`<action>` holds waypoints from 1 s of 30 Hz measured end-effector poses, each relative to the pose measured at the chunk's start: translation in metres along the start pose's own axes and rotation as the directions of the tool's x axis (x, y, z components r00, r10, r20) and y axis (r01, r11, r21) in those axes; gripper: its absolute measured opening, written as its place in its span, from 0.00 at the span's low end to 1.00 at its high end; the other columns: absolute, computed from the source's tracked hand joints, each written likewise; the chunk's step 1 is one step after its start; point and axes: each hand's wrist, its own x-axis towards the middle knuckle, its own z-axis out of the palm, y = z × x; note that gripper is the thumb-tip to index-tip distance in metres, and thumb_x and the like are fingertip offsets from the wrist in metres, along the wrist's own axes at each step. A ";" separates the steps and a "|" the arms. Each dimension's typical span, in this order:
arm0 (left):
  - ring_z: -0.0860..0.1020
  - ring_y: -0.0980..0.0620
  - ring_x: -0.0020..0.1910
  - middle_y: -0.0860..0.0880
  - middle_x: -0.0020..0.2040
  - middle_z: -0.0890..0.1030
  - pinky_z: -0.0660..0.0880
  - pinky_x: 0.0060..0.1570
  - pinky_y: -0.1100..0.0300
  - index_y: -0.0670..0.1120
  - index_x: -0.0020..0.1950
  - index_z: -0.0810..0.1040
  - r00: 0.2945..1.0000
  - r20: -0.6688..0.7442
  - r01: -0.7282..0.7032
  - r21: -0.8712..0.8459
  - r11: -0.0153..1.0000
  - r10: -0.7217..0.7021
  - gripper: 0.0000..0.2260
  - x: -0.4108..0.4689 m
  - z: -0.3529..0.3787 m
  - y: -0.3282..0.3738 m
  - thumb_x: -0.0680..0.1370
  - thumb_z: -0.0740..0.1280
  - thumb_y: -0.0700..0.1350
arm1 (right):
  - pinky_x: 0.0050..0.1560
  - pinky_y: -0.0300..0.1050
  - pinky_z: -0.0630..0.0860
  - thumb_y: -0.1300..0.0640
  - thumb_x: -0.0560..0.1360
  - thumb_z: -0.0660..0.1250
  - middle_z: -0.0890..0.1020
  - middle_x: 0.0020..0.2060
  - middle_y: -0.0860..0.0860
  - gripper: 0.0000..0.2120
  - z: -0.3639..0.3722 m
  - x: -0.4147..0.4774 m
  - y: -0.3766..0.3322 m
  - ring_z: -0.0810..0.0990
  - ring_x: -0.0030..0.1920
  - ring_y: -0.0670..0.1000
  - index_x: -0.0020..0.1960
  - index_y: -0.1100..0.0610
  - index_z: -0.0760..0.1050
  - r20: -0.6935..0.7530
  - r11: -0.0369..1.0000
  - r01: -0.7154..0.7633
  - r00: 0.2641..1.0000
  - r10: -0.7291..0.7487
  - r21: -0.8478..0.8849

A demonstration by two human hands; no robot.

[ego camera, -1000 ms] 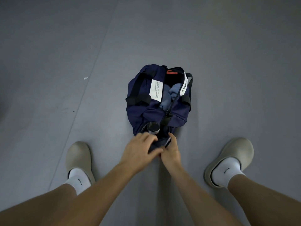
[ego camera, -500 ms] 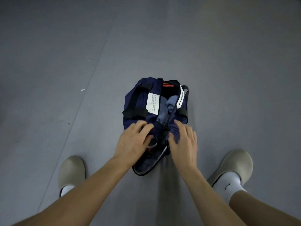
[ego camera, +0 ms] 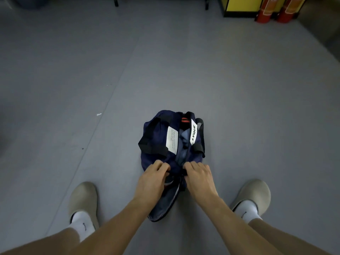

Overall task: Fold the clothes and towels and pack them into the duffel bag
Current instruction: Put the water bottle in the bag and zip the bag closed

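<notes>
A navy duffel bag with black straps and white labels lies on the grey floor between my feet. Its top zip gapes open, showing folded blue cloth inside. My left hand grips the left lip of the opening at the near end, fingers curled over the fabric. Just across the gap, my right hand curls its fingers over the right lip. The near end of the bag lies under my forearms, partly hidden.
My beige clogs stand either side of the bag, the left foot and the right foot. A yellow cabinet and two red fire extinguishers stand at the far right. A white scrap lies on the floor.
Both hands moved from the bag's near tip up onto its opening and now grip the two lips. The camera has tilted up, bringing the far wall into view.
</notes>
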 end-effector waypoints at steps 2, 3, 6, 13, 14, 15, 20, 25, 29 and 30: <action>0.72 0.55 0.40 0.54 0.51 0.73 0.76 0.36 0.57 0.49 0.52 0.74 0.999 0.025 0.020 -0.034 0.999 -0.020 0.05 -0.019 -0.001 0.009 0.79 0.67 0.42 | 0.38 0.44 0.75 0.58 0.57 0.81 0.78 0.32 0.46 0.18 -0.009 -0.020 -0.003 0.77 0.32 0.51 0.41 0.51 0.77 0.066 0.997 0.049 0.997 -0.045 -0.060; 0.71 0.55 0.39 0.54 0.50 0.72 0.73 0.35 0.59 0.49 0.51 0.74 0.999 0.041 0.036 -0.063 0.997 -0.034 0.04 -0.029 -0.001 0.013 0.79 0.67 0.41 | 0.37 0.44 0.75 0.58 0.54 0.82 0.77 0.31 0.46 0.20 -0.012 -0.030 -0.004 0.77 0.31 0.51 0.40 0.51 0.77 0.112 0.992 0.088 0.991 -0.078 -0.091; 0.70 0.56 0.38 0.55 0.48 0.70 0.69 0.36 0.61 0.49 0.50 0.72 0.992 0.109 0.079 -0.123 0.989 -0.065 0.04 -0.064 -0.003 0.026 0.80 0.67 0.42 | 0.35 0.43 0.74 0.54 0.51 0.82 0.76 0.29 0.46 0.21 -0.021 -0.059 -0.007 0.76 0.29 0.50 0.38 0.50 0.75 0.278 0.964 0.212 0.947 -0.162 -0.159; 0.73 0.52 0.53 0.55 0.55 0.73 0.75 0.52 0.53 0.52 0.59 0.73 0.948 0.314 0.064 -0.063 0.996 -0.040 0.13 -0.077 -0.035 0.044 0.78 0.68 0.56 | 0.50 0.51 0.74 0.56 0.79 0.61 0.77 0.57 0.54 0.12 -0.078 -0.072 0.001 0.77 0.58 0.60 0.61 0.50 0.73 0.571 0.992 0.121 0.817 -0.086 -0.025; 0.73 0.51 0.54 0.54 0.56 0.74 0.75 0.53 0.52 0.53 0.61 0.73 0.954 0.300 0.037 -0.044 0.998 -0.022 0.16 -0.068 -0.045 0.048 0.78 0.68 0.58 | 0.53 0.53 0.76 0.55 0.79 0.61 0.78 0.59 0.53 0.14 -0.091 -0.065 0.003 0.77 0.59 0.60 0.63 0.48 0.73 0.565 0.994 0.110 0.822 -0.077 -0.025; 0.73 0.50 0.55 0.54 0.56 0.75 0.75 0.52 0.52 0.53 0.63 0.74 0.964 0.264 0.015 -0.031 0.999 -0.006 0.17 -0.054 -0.056 0.051 0.78 0.67 0.59 | 0.57 0.53 0.76 0.54 0.80 0.60 0.78 0.62 0.53 0.17 -0.106 -0.053 0.006 0.77 0.61 0.60 0.67 0.46 0.72 0.540 0.994 0.104 0.838 -0.079 -0.015; 0.75 0.46 0.61 0.51 0.61 0.77 0.75 0.57 0.48 0.53 0.69 0.74 0.992 0.109 -0.063 -0.048 0.997 0.068 0.15 0.053 -0.088 0.055 0.82 0.64 0.49 | 0.67 0.50 0.68 0.50 0.85 0.56 0.70 0.74 0.49 0.24 -0.154 0.027 0.039 0.70 0.71 0.58 0.79 0.39 0.56 0.400 0.998 0.033 0.915 -0.051 0.051; 0.70 0.46 0.69 0.50 0.71 0.74 0.67 0.70 0.50 0.55 0.76 0.69 0.981 0.149 -0.128 0.040 0.991 0.120 0.20 0.159 -0.054 0.024 0.84 0.61 0.46 | 0.75 0.52 0.61 0.50 0.86 0.51 0.58 0.80 0.50 0.26 -0.113 0.111 0.080 0.61 0.78 0.55 0.81 0.42 0.48 0.383 0.997 0.059 0.921 -0.071 0.044; 0.68 0.45 0.73 0.49 0.75 0.71 0.64 0.72 0.51 0.55 0.79 0.64 0.966 0.236 -0.126 0.084 0.988 0.103 0.22 0.211 0.008 -0.002 0.84 0.60 0.49 | 0.75 0.52 0.61 0.53 0.86 0.50 0.55 0.81 0.52 0.25 -0.047 0.156 0.112 0.58 0.79 0.55 0.82 0.46 0.47 0.416 0.996 0.090 0.905 -0.087 0.011; 0.66 0.45 0.74 0.48 0.76 0.69 0.64 0.73 0.50 0.55 0.80 0.62 0.961 0.250 -0.149 0.119 0.982 0.116 0.23 0.219 0.024 -0.006 0.84 0.60 0.50 | 0.75 0.53 0.62 0.53 0.86 0.49 0.55 0.81 0.52 0.25 -0.032 0.163 0.120 0.58 0.79 0.56 0.82 0.46 0.47 0.412 0.995 0.103 0.907 -0.091 -0.007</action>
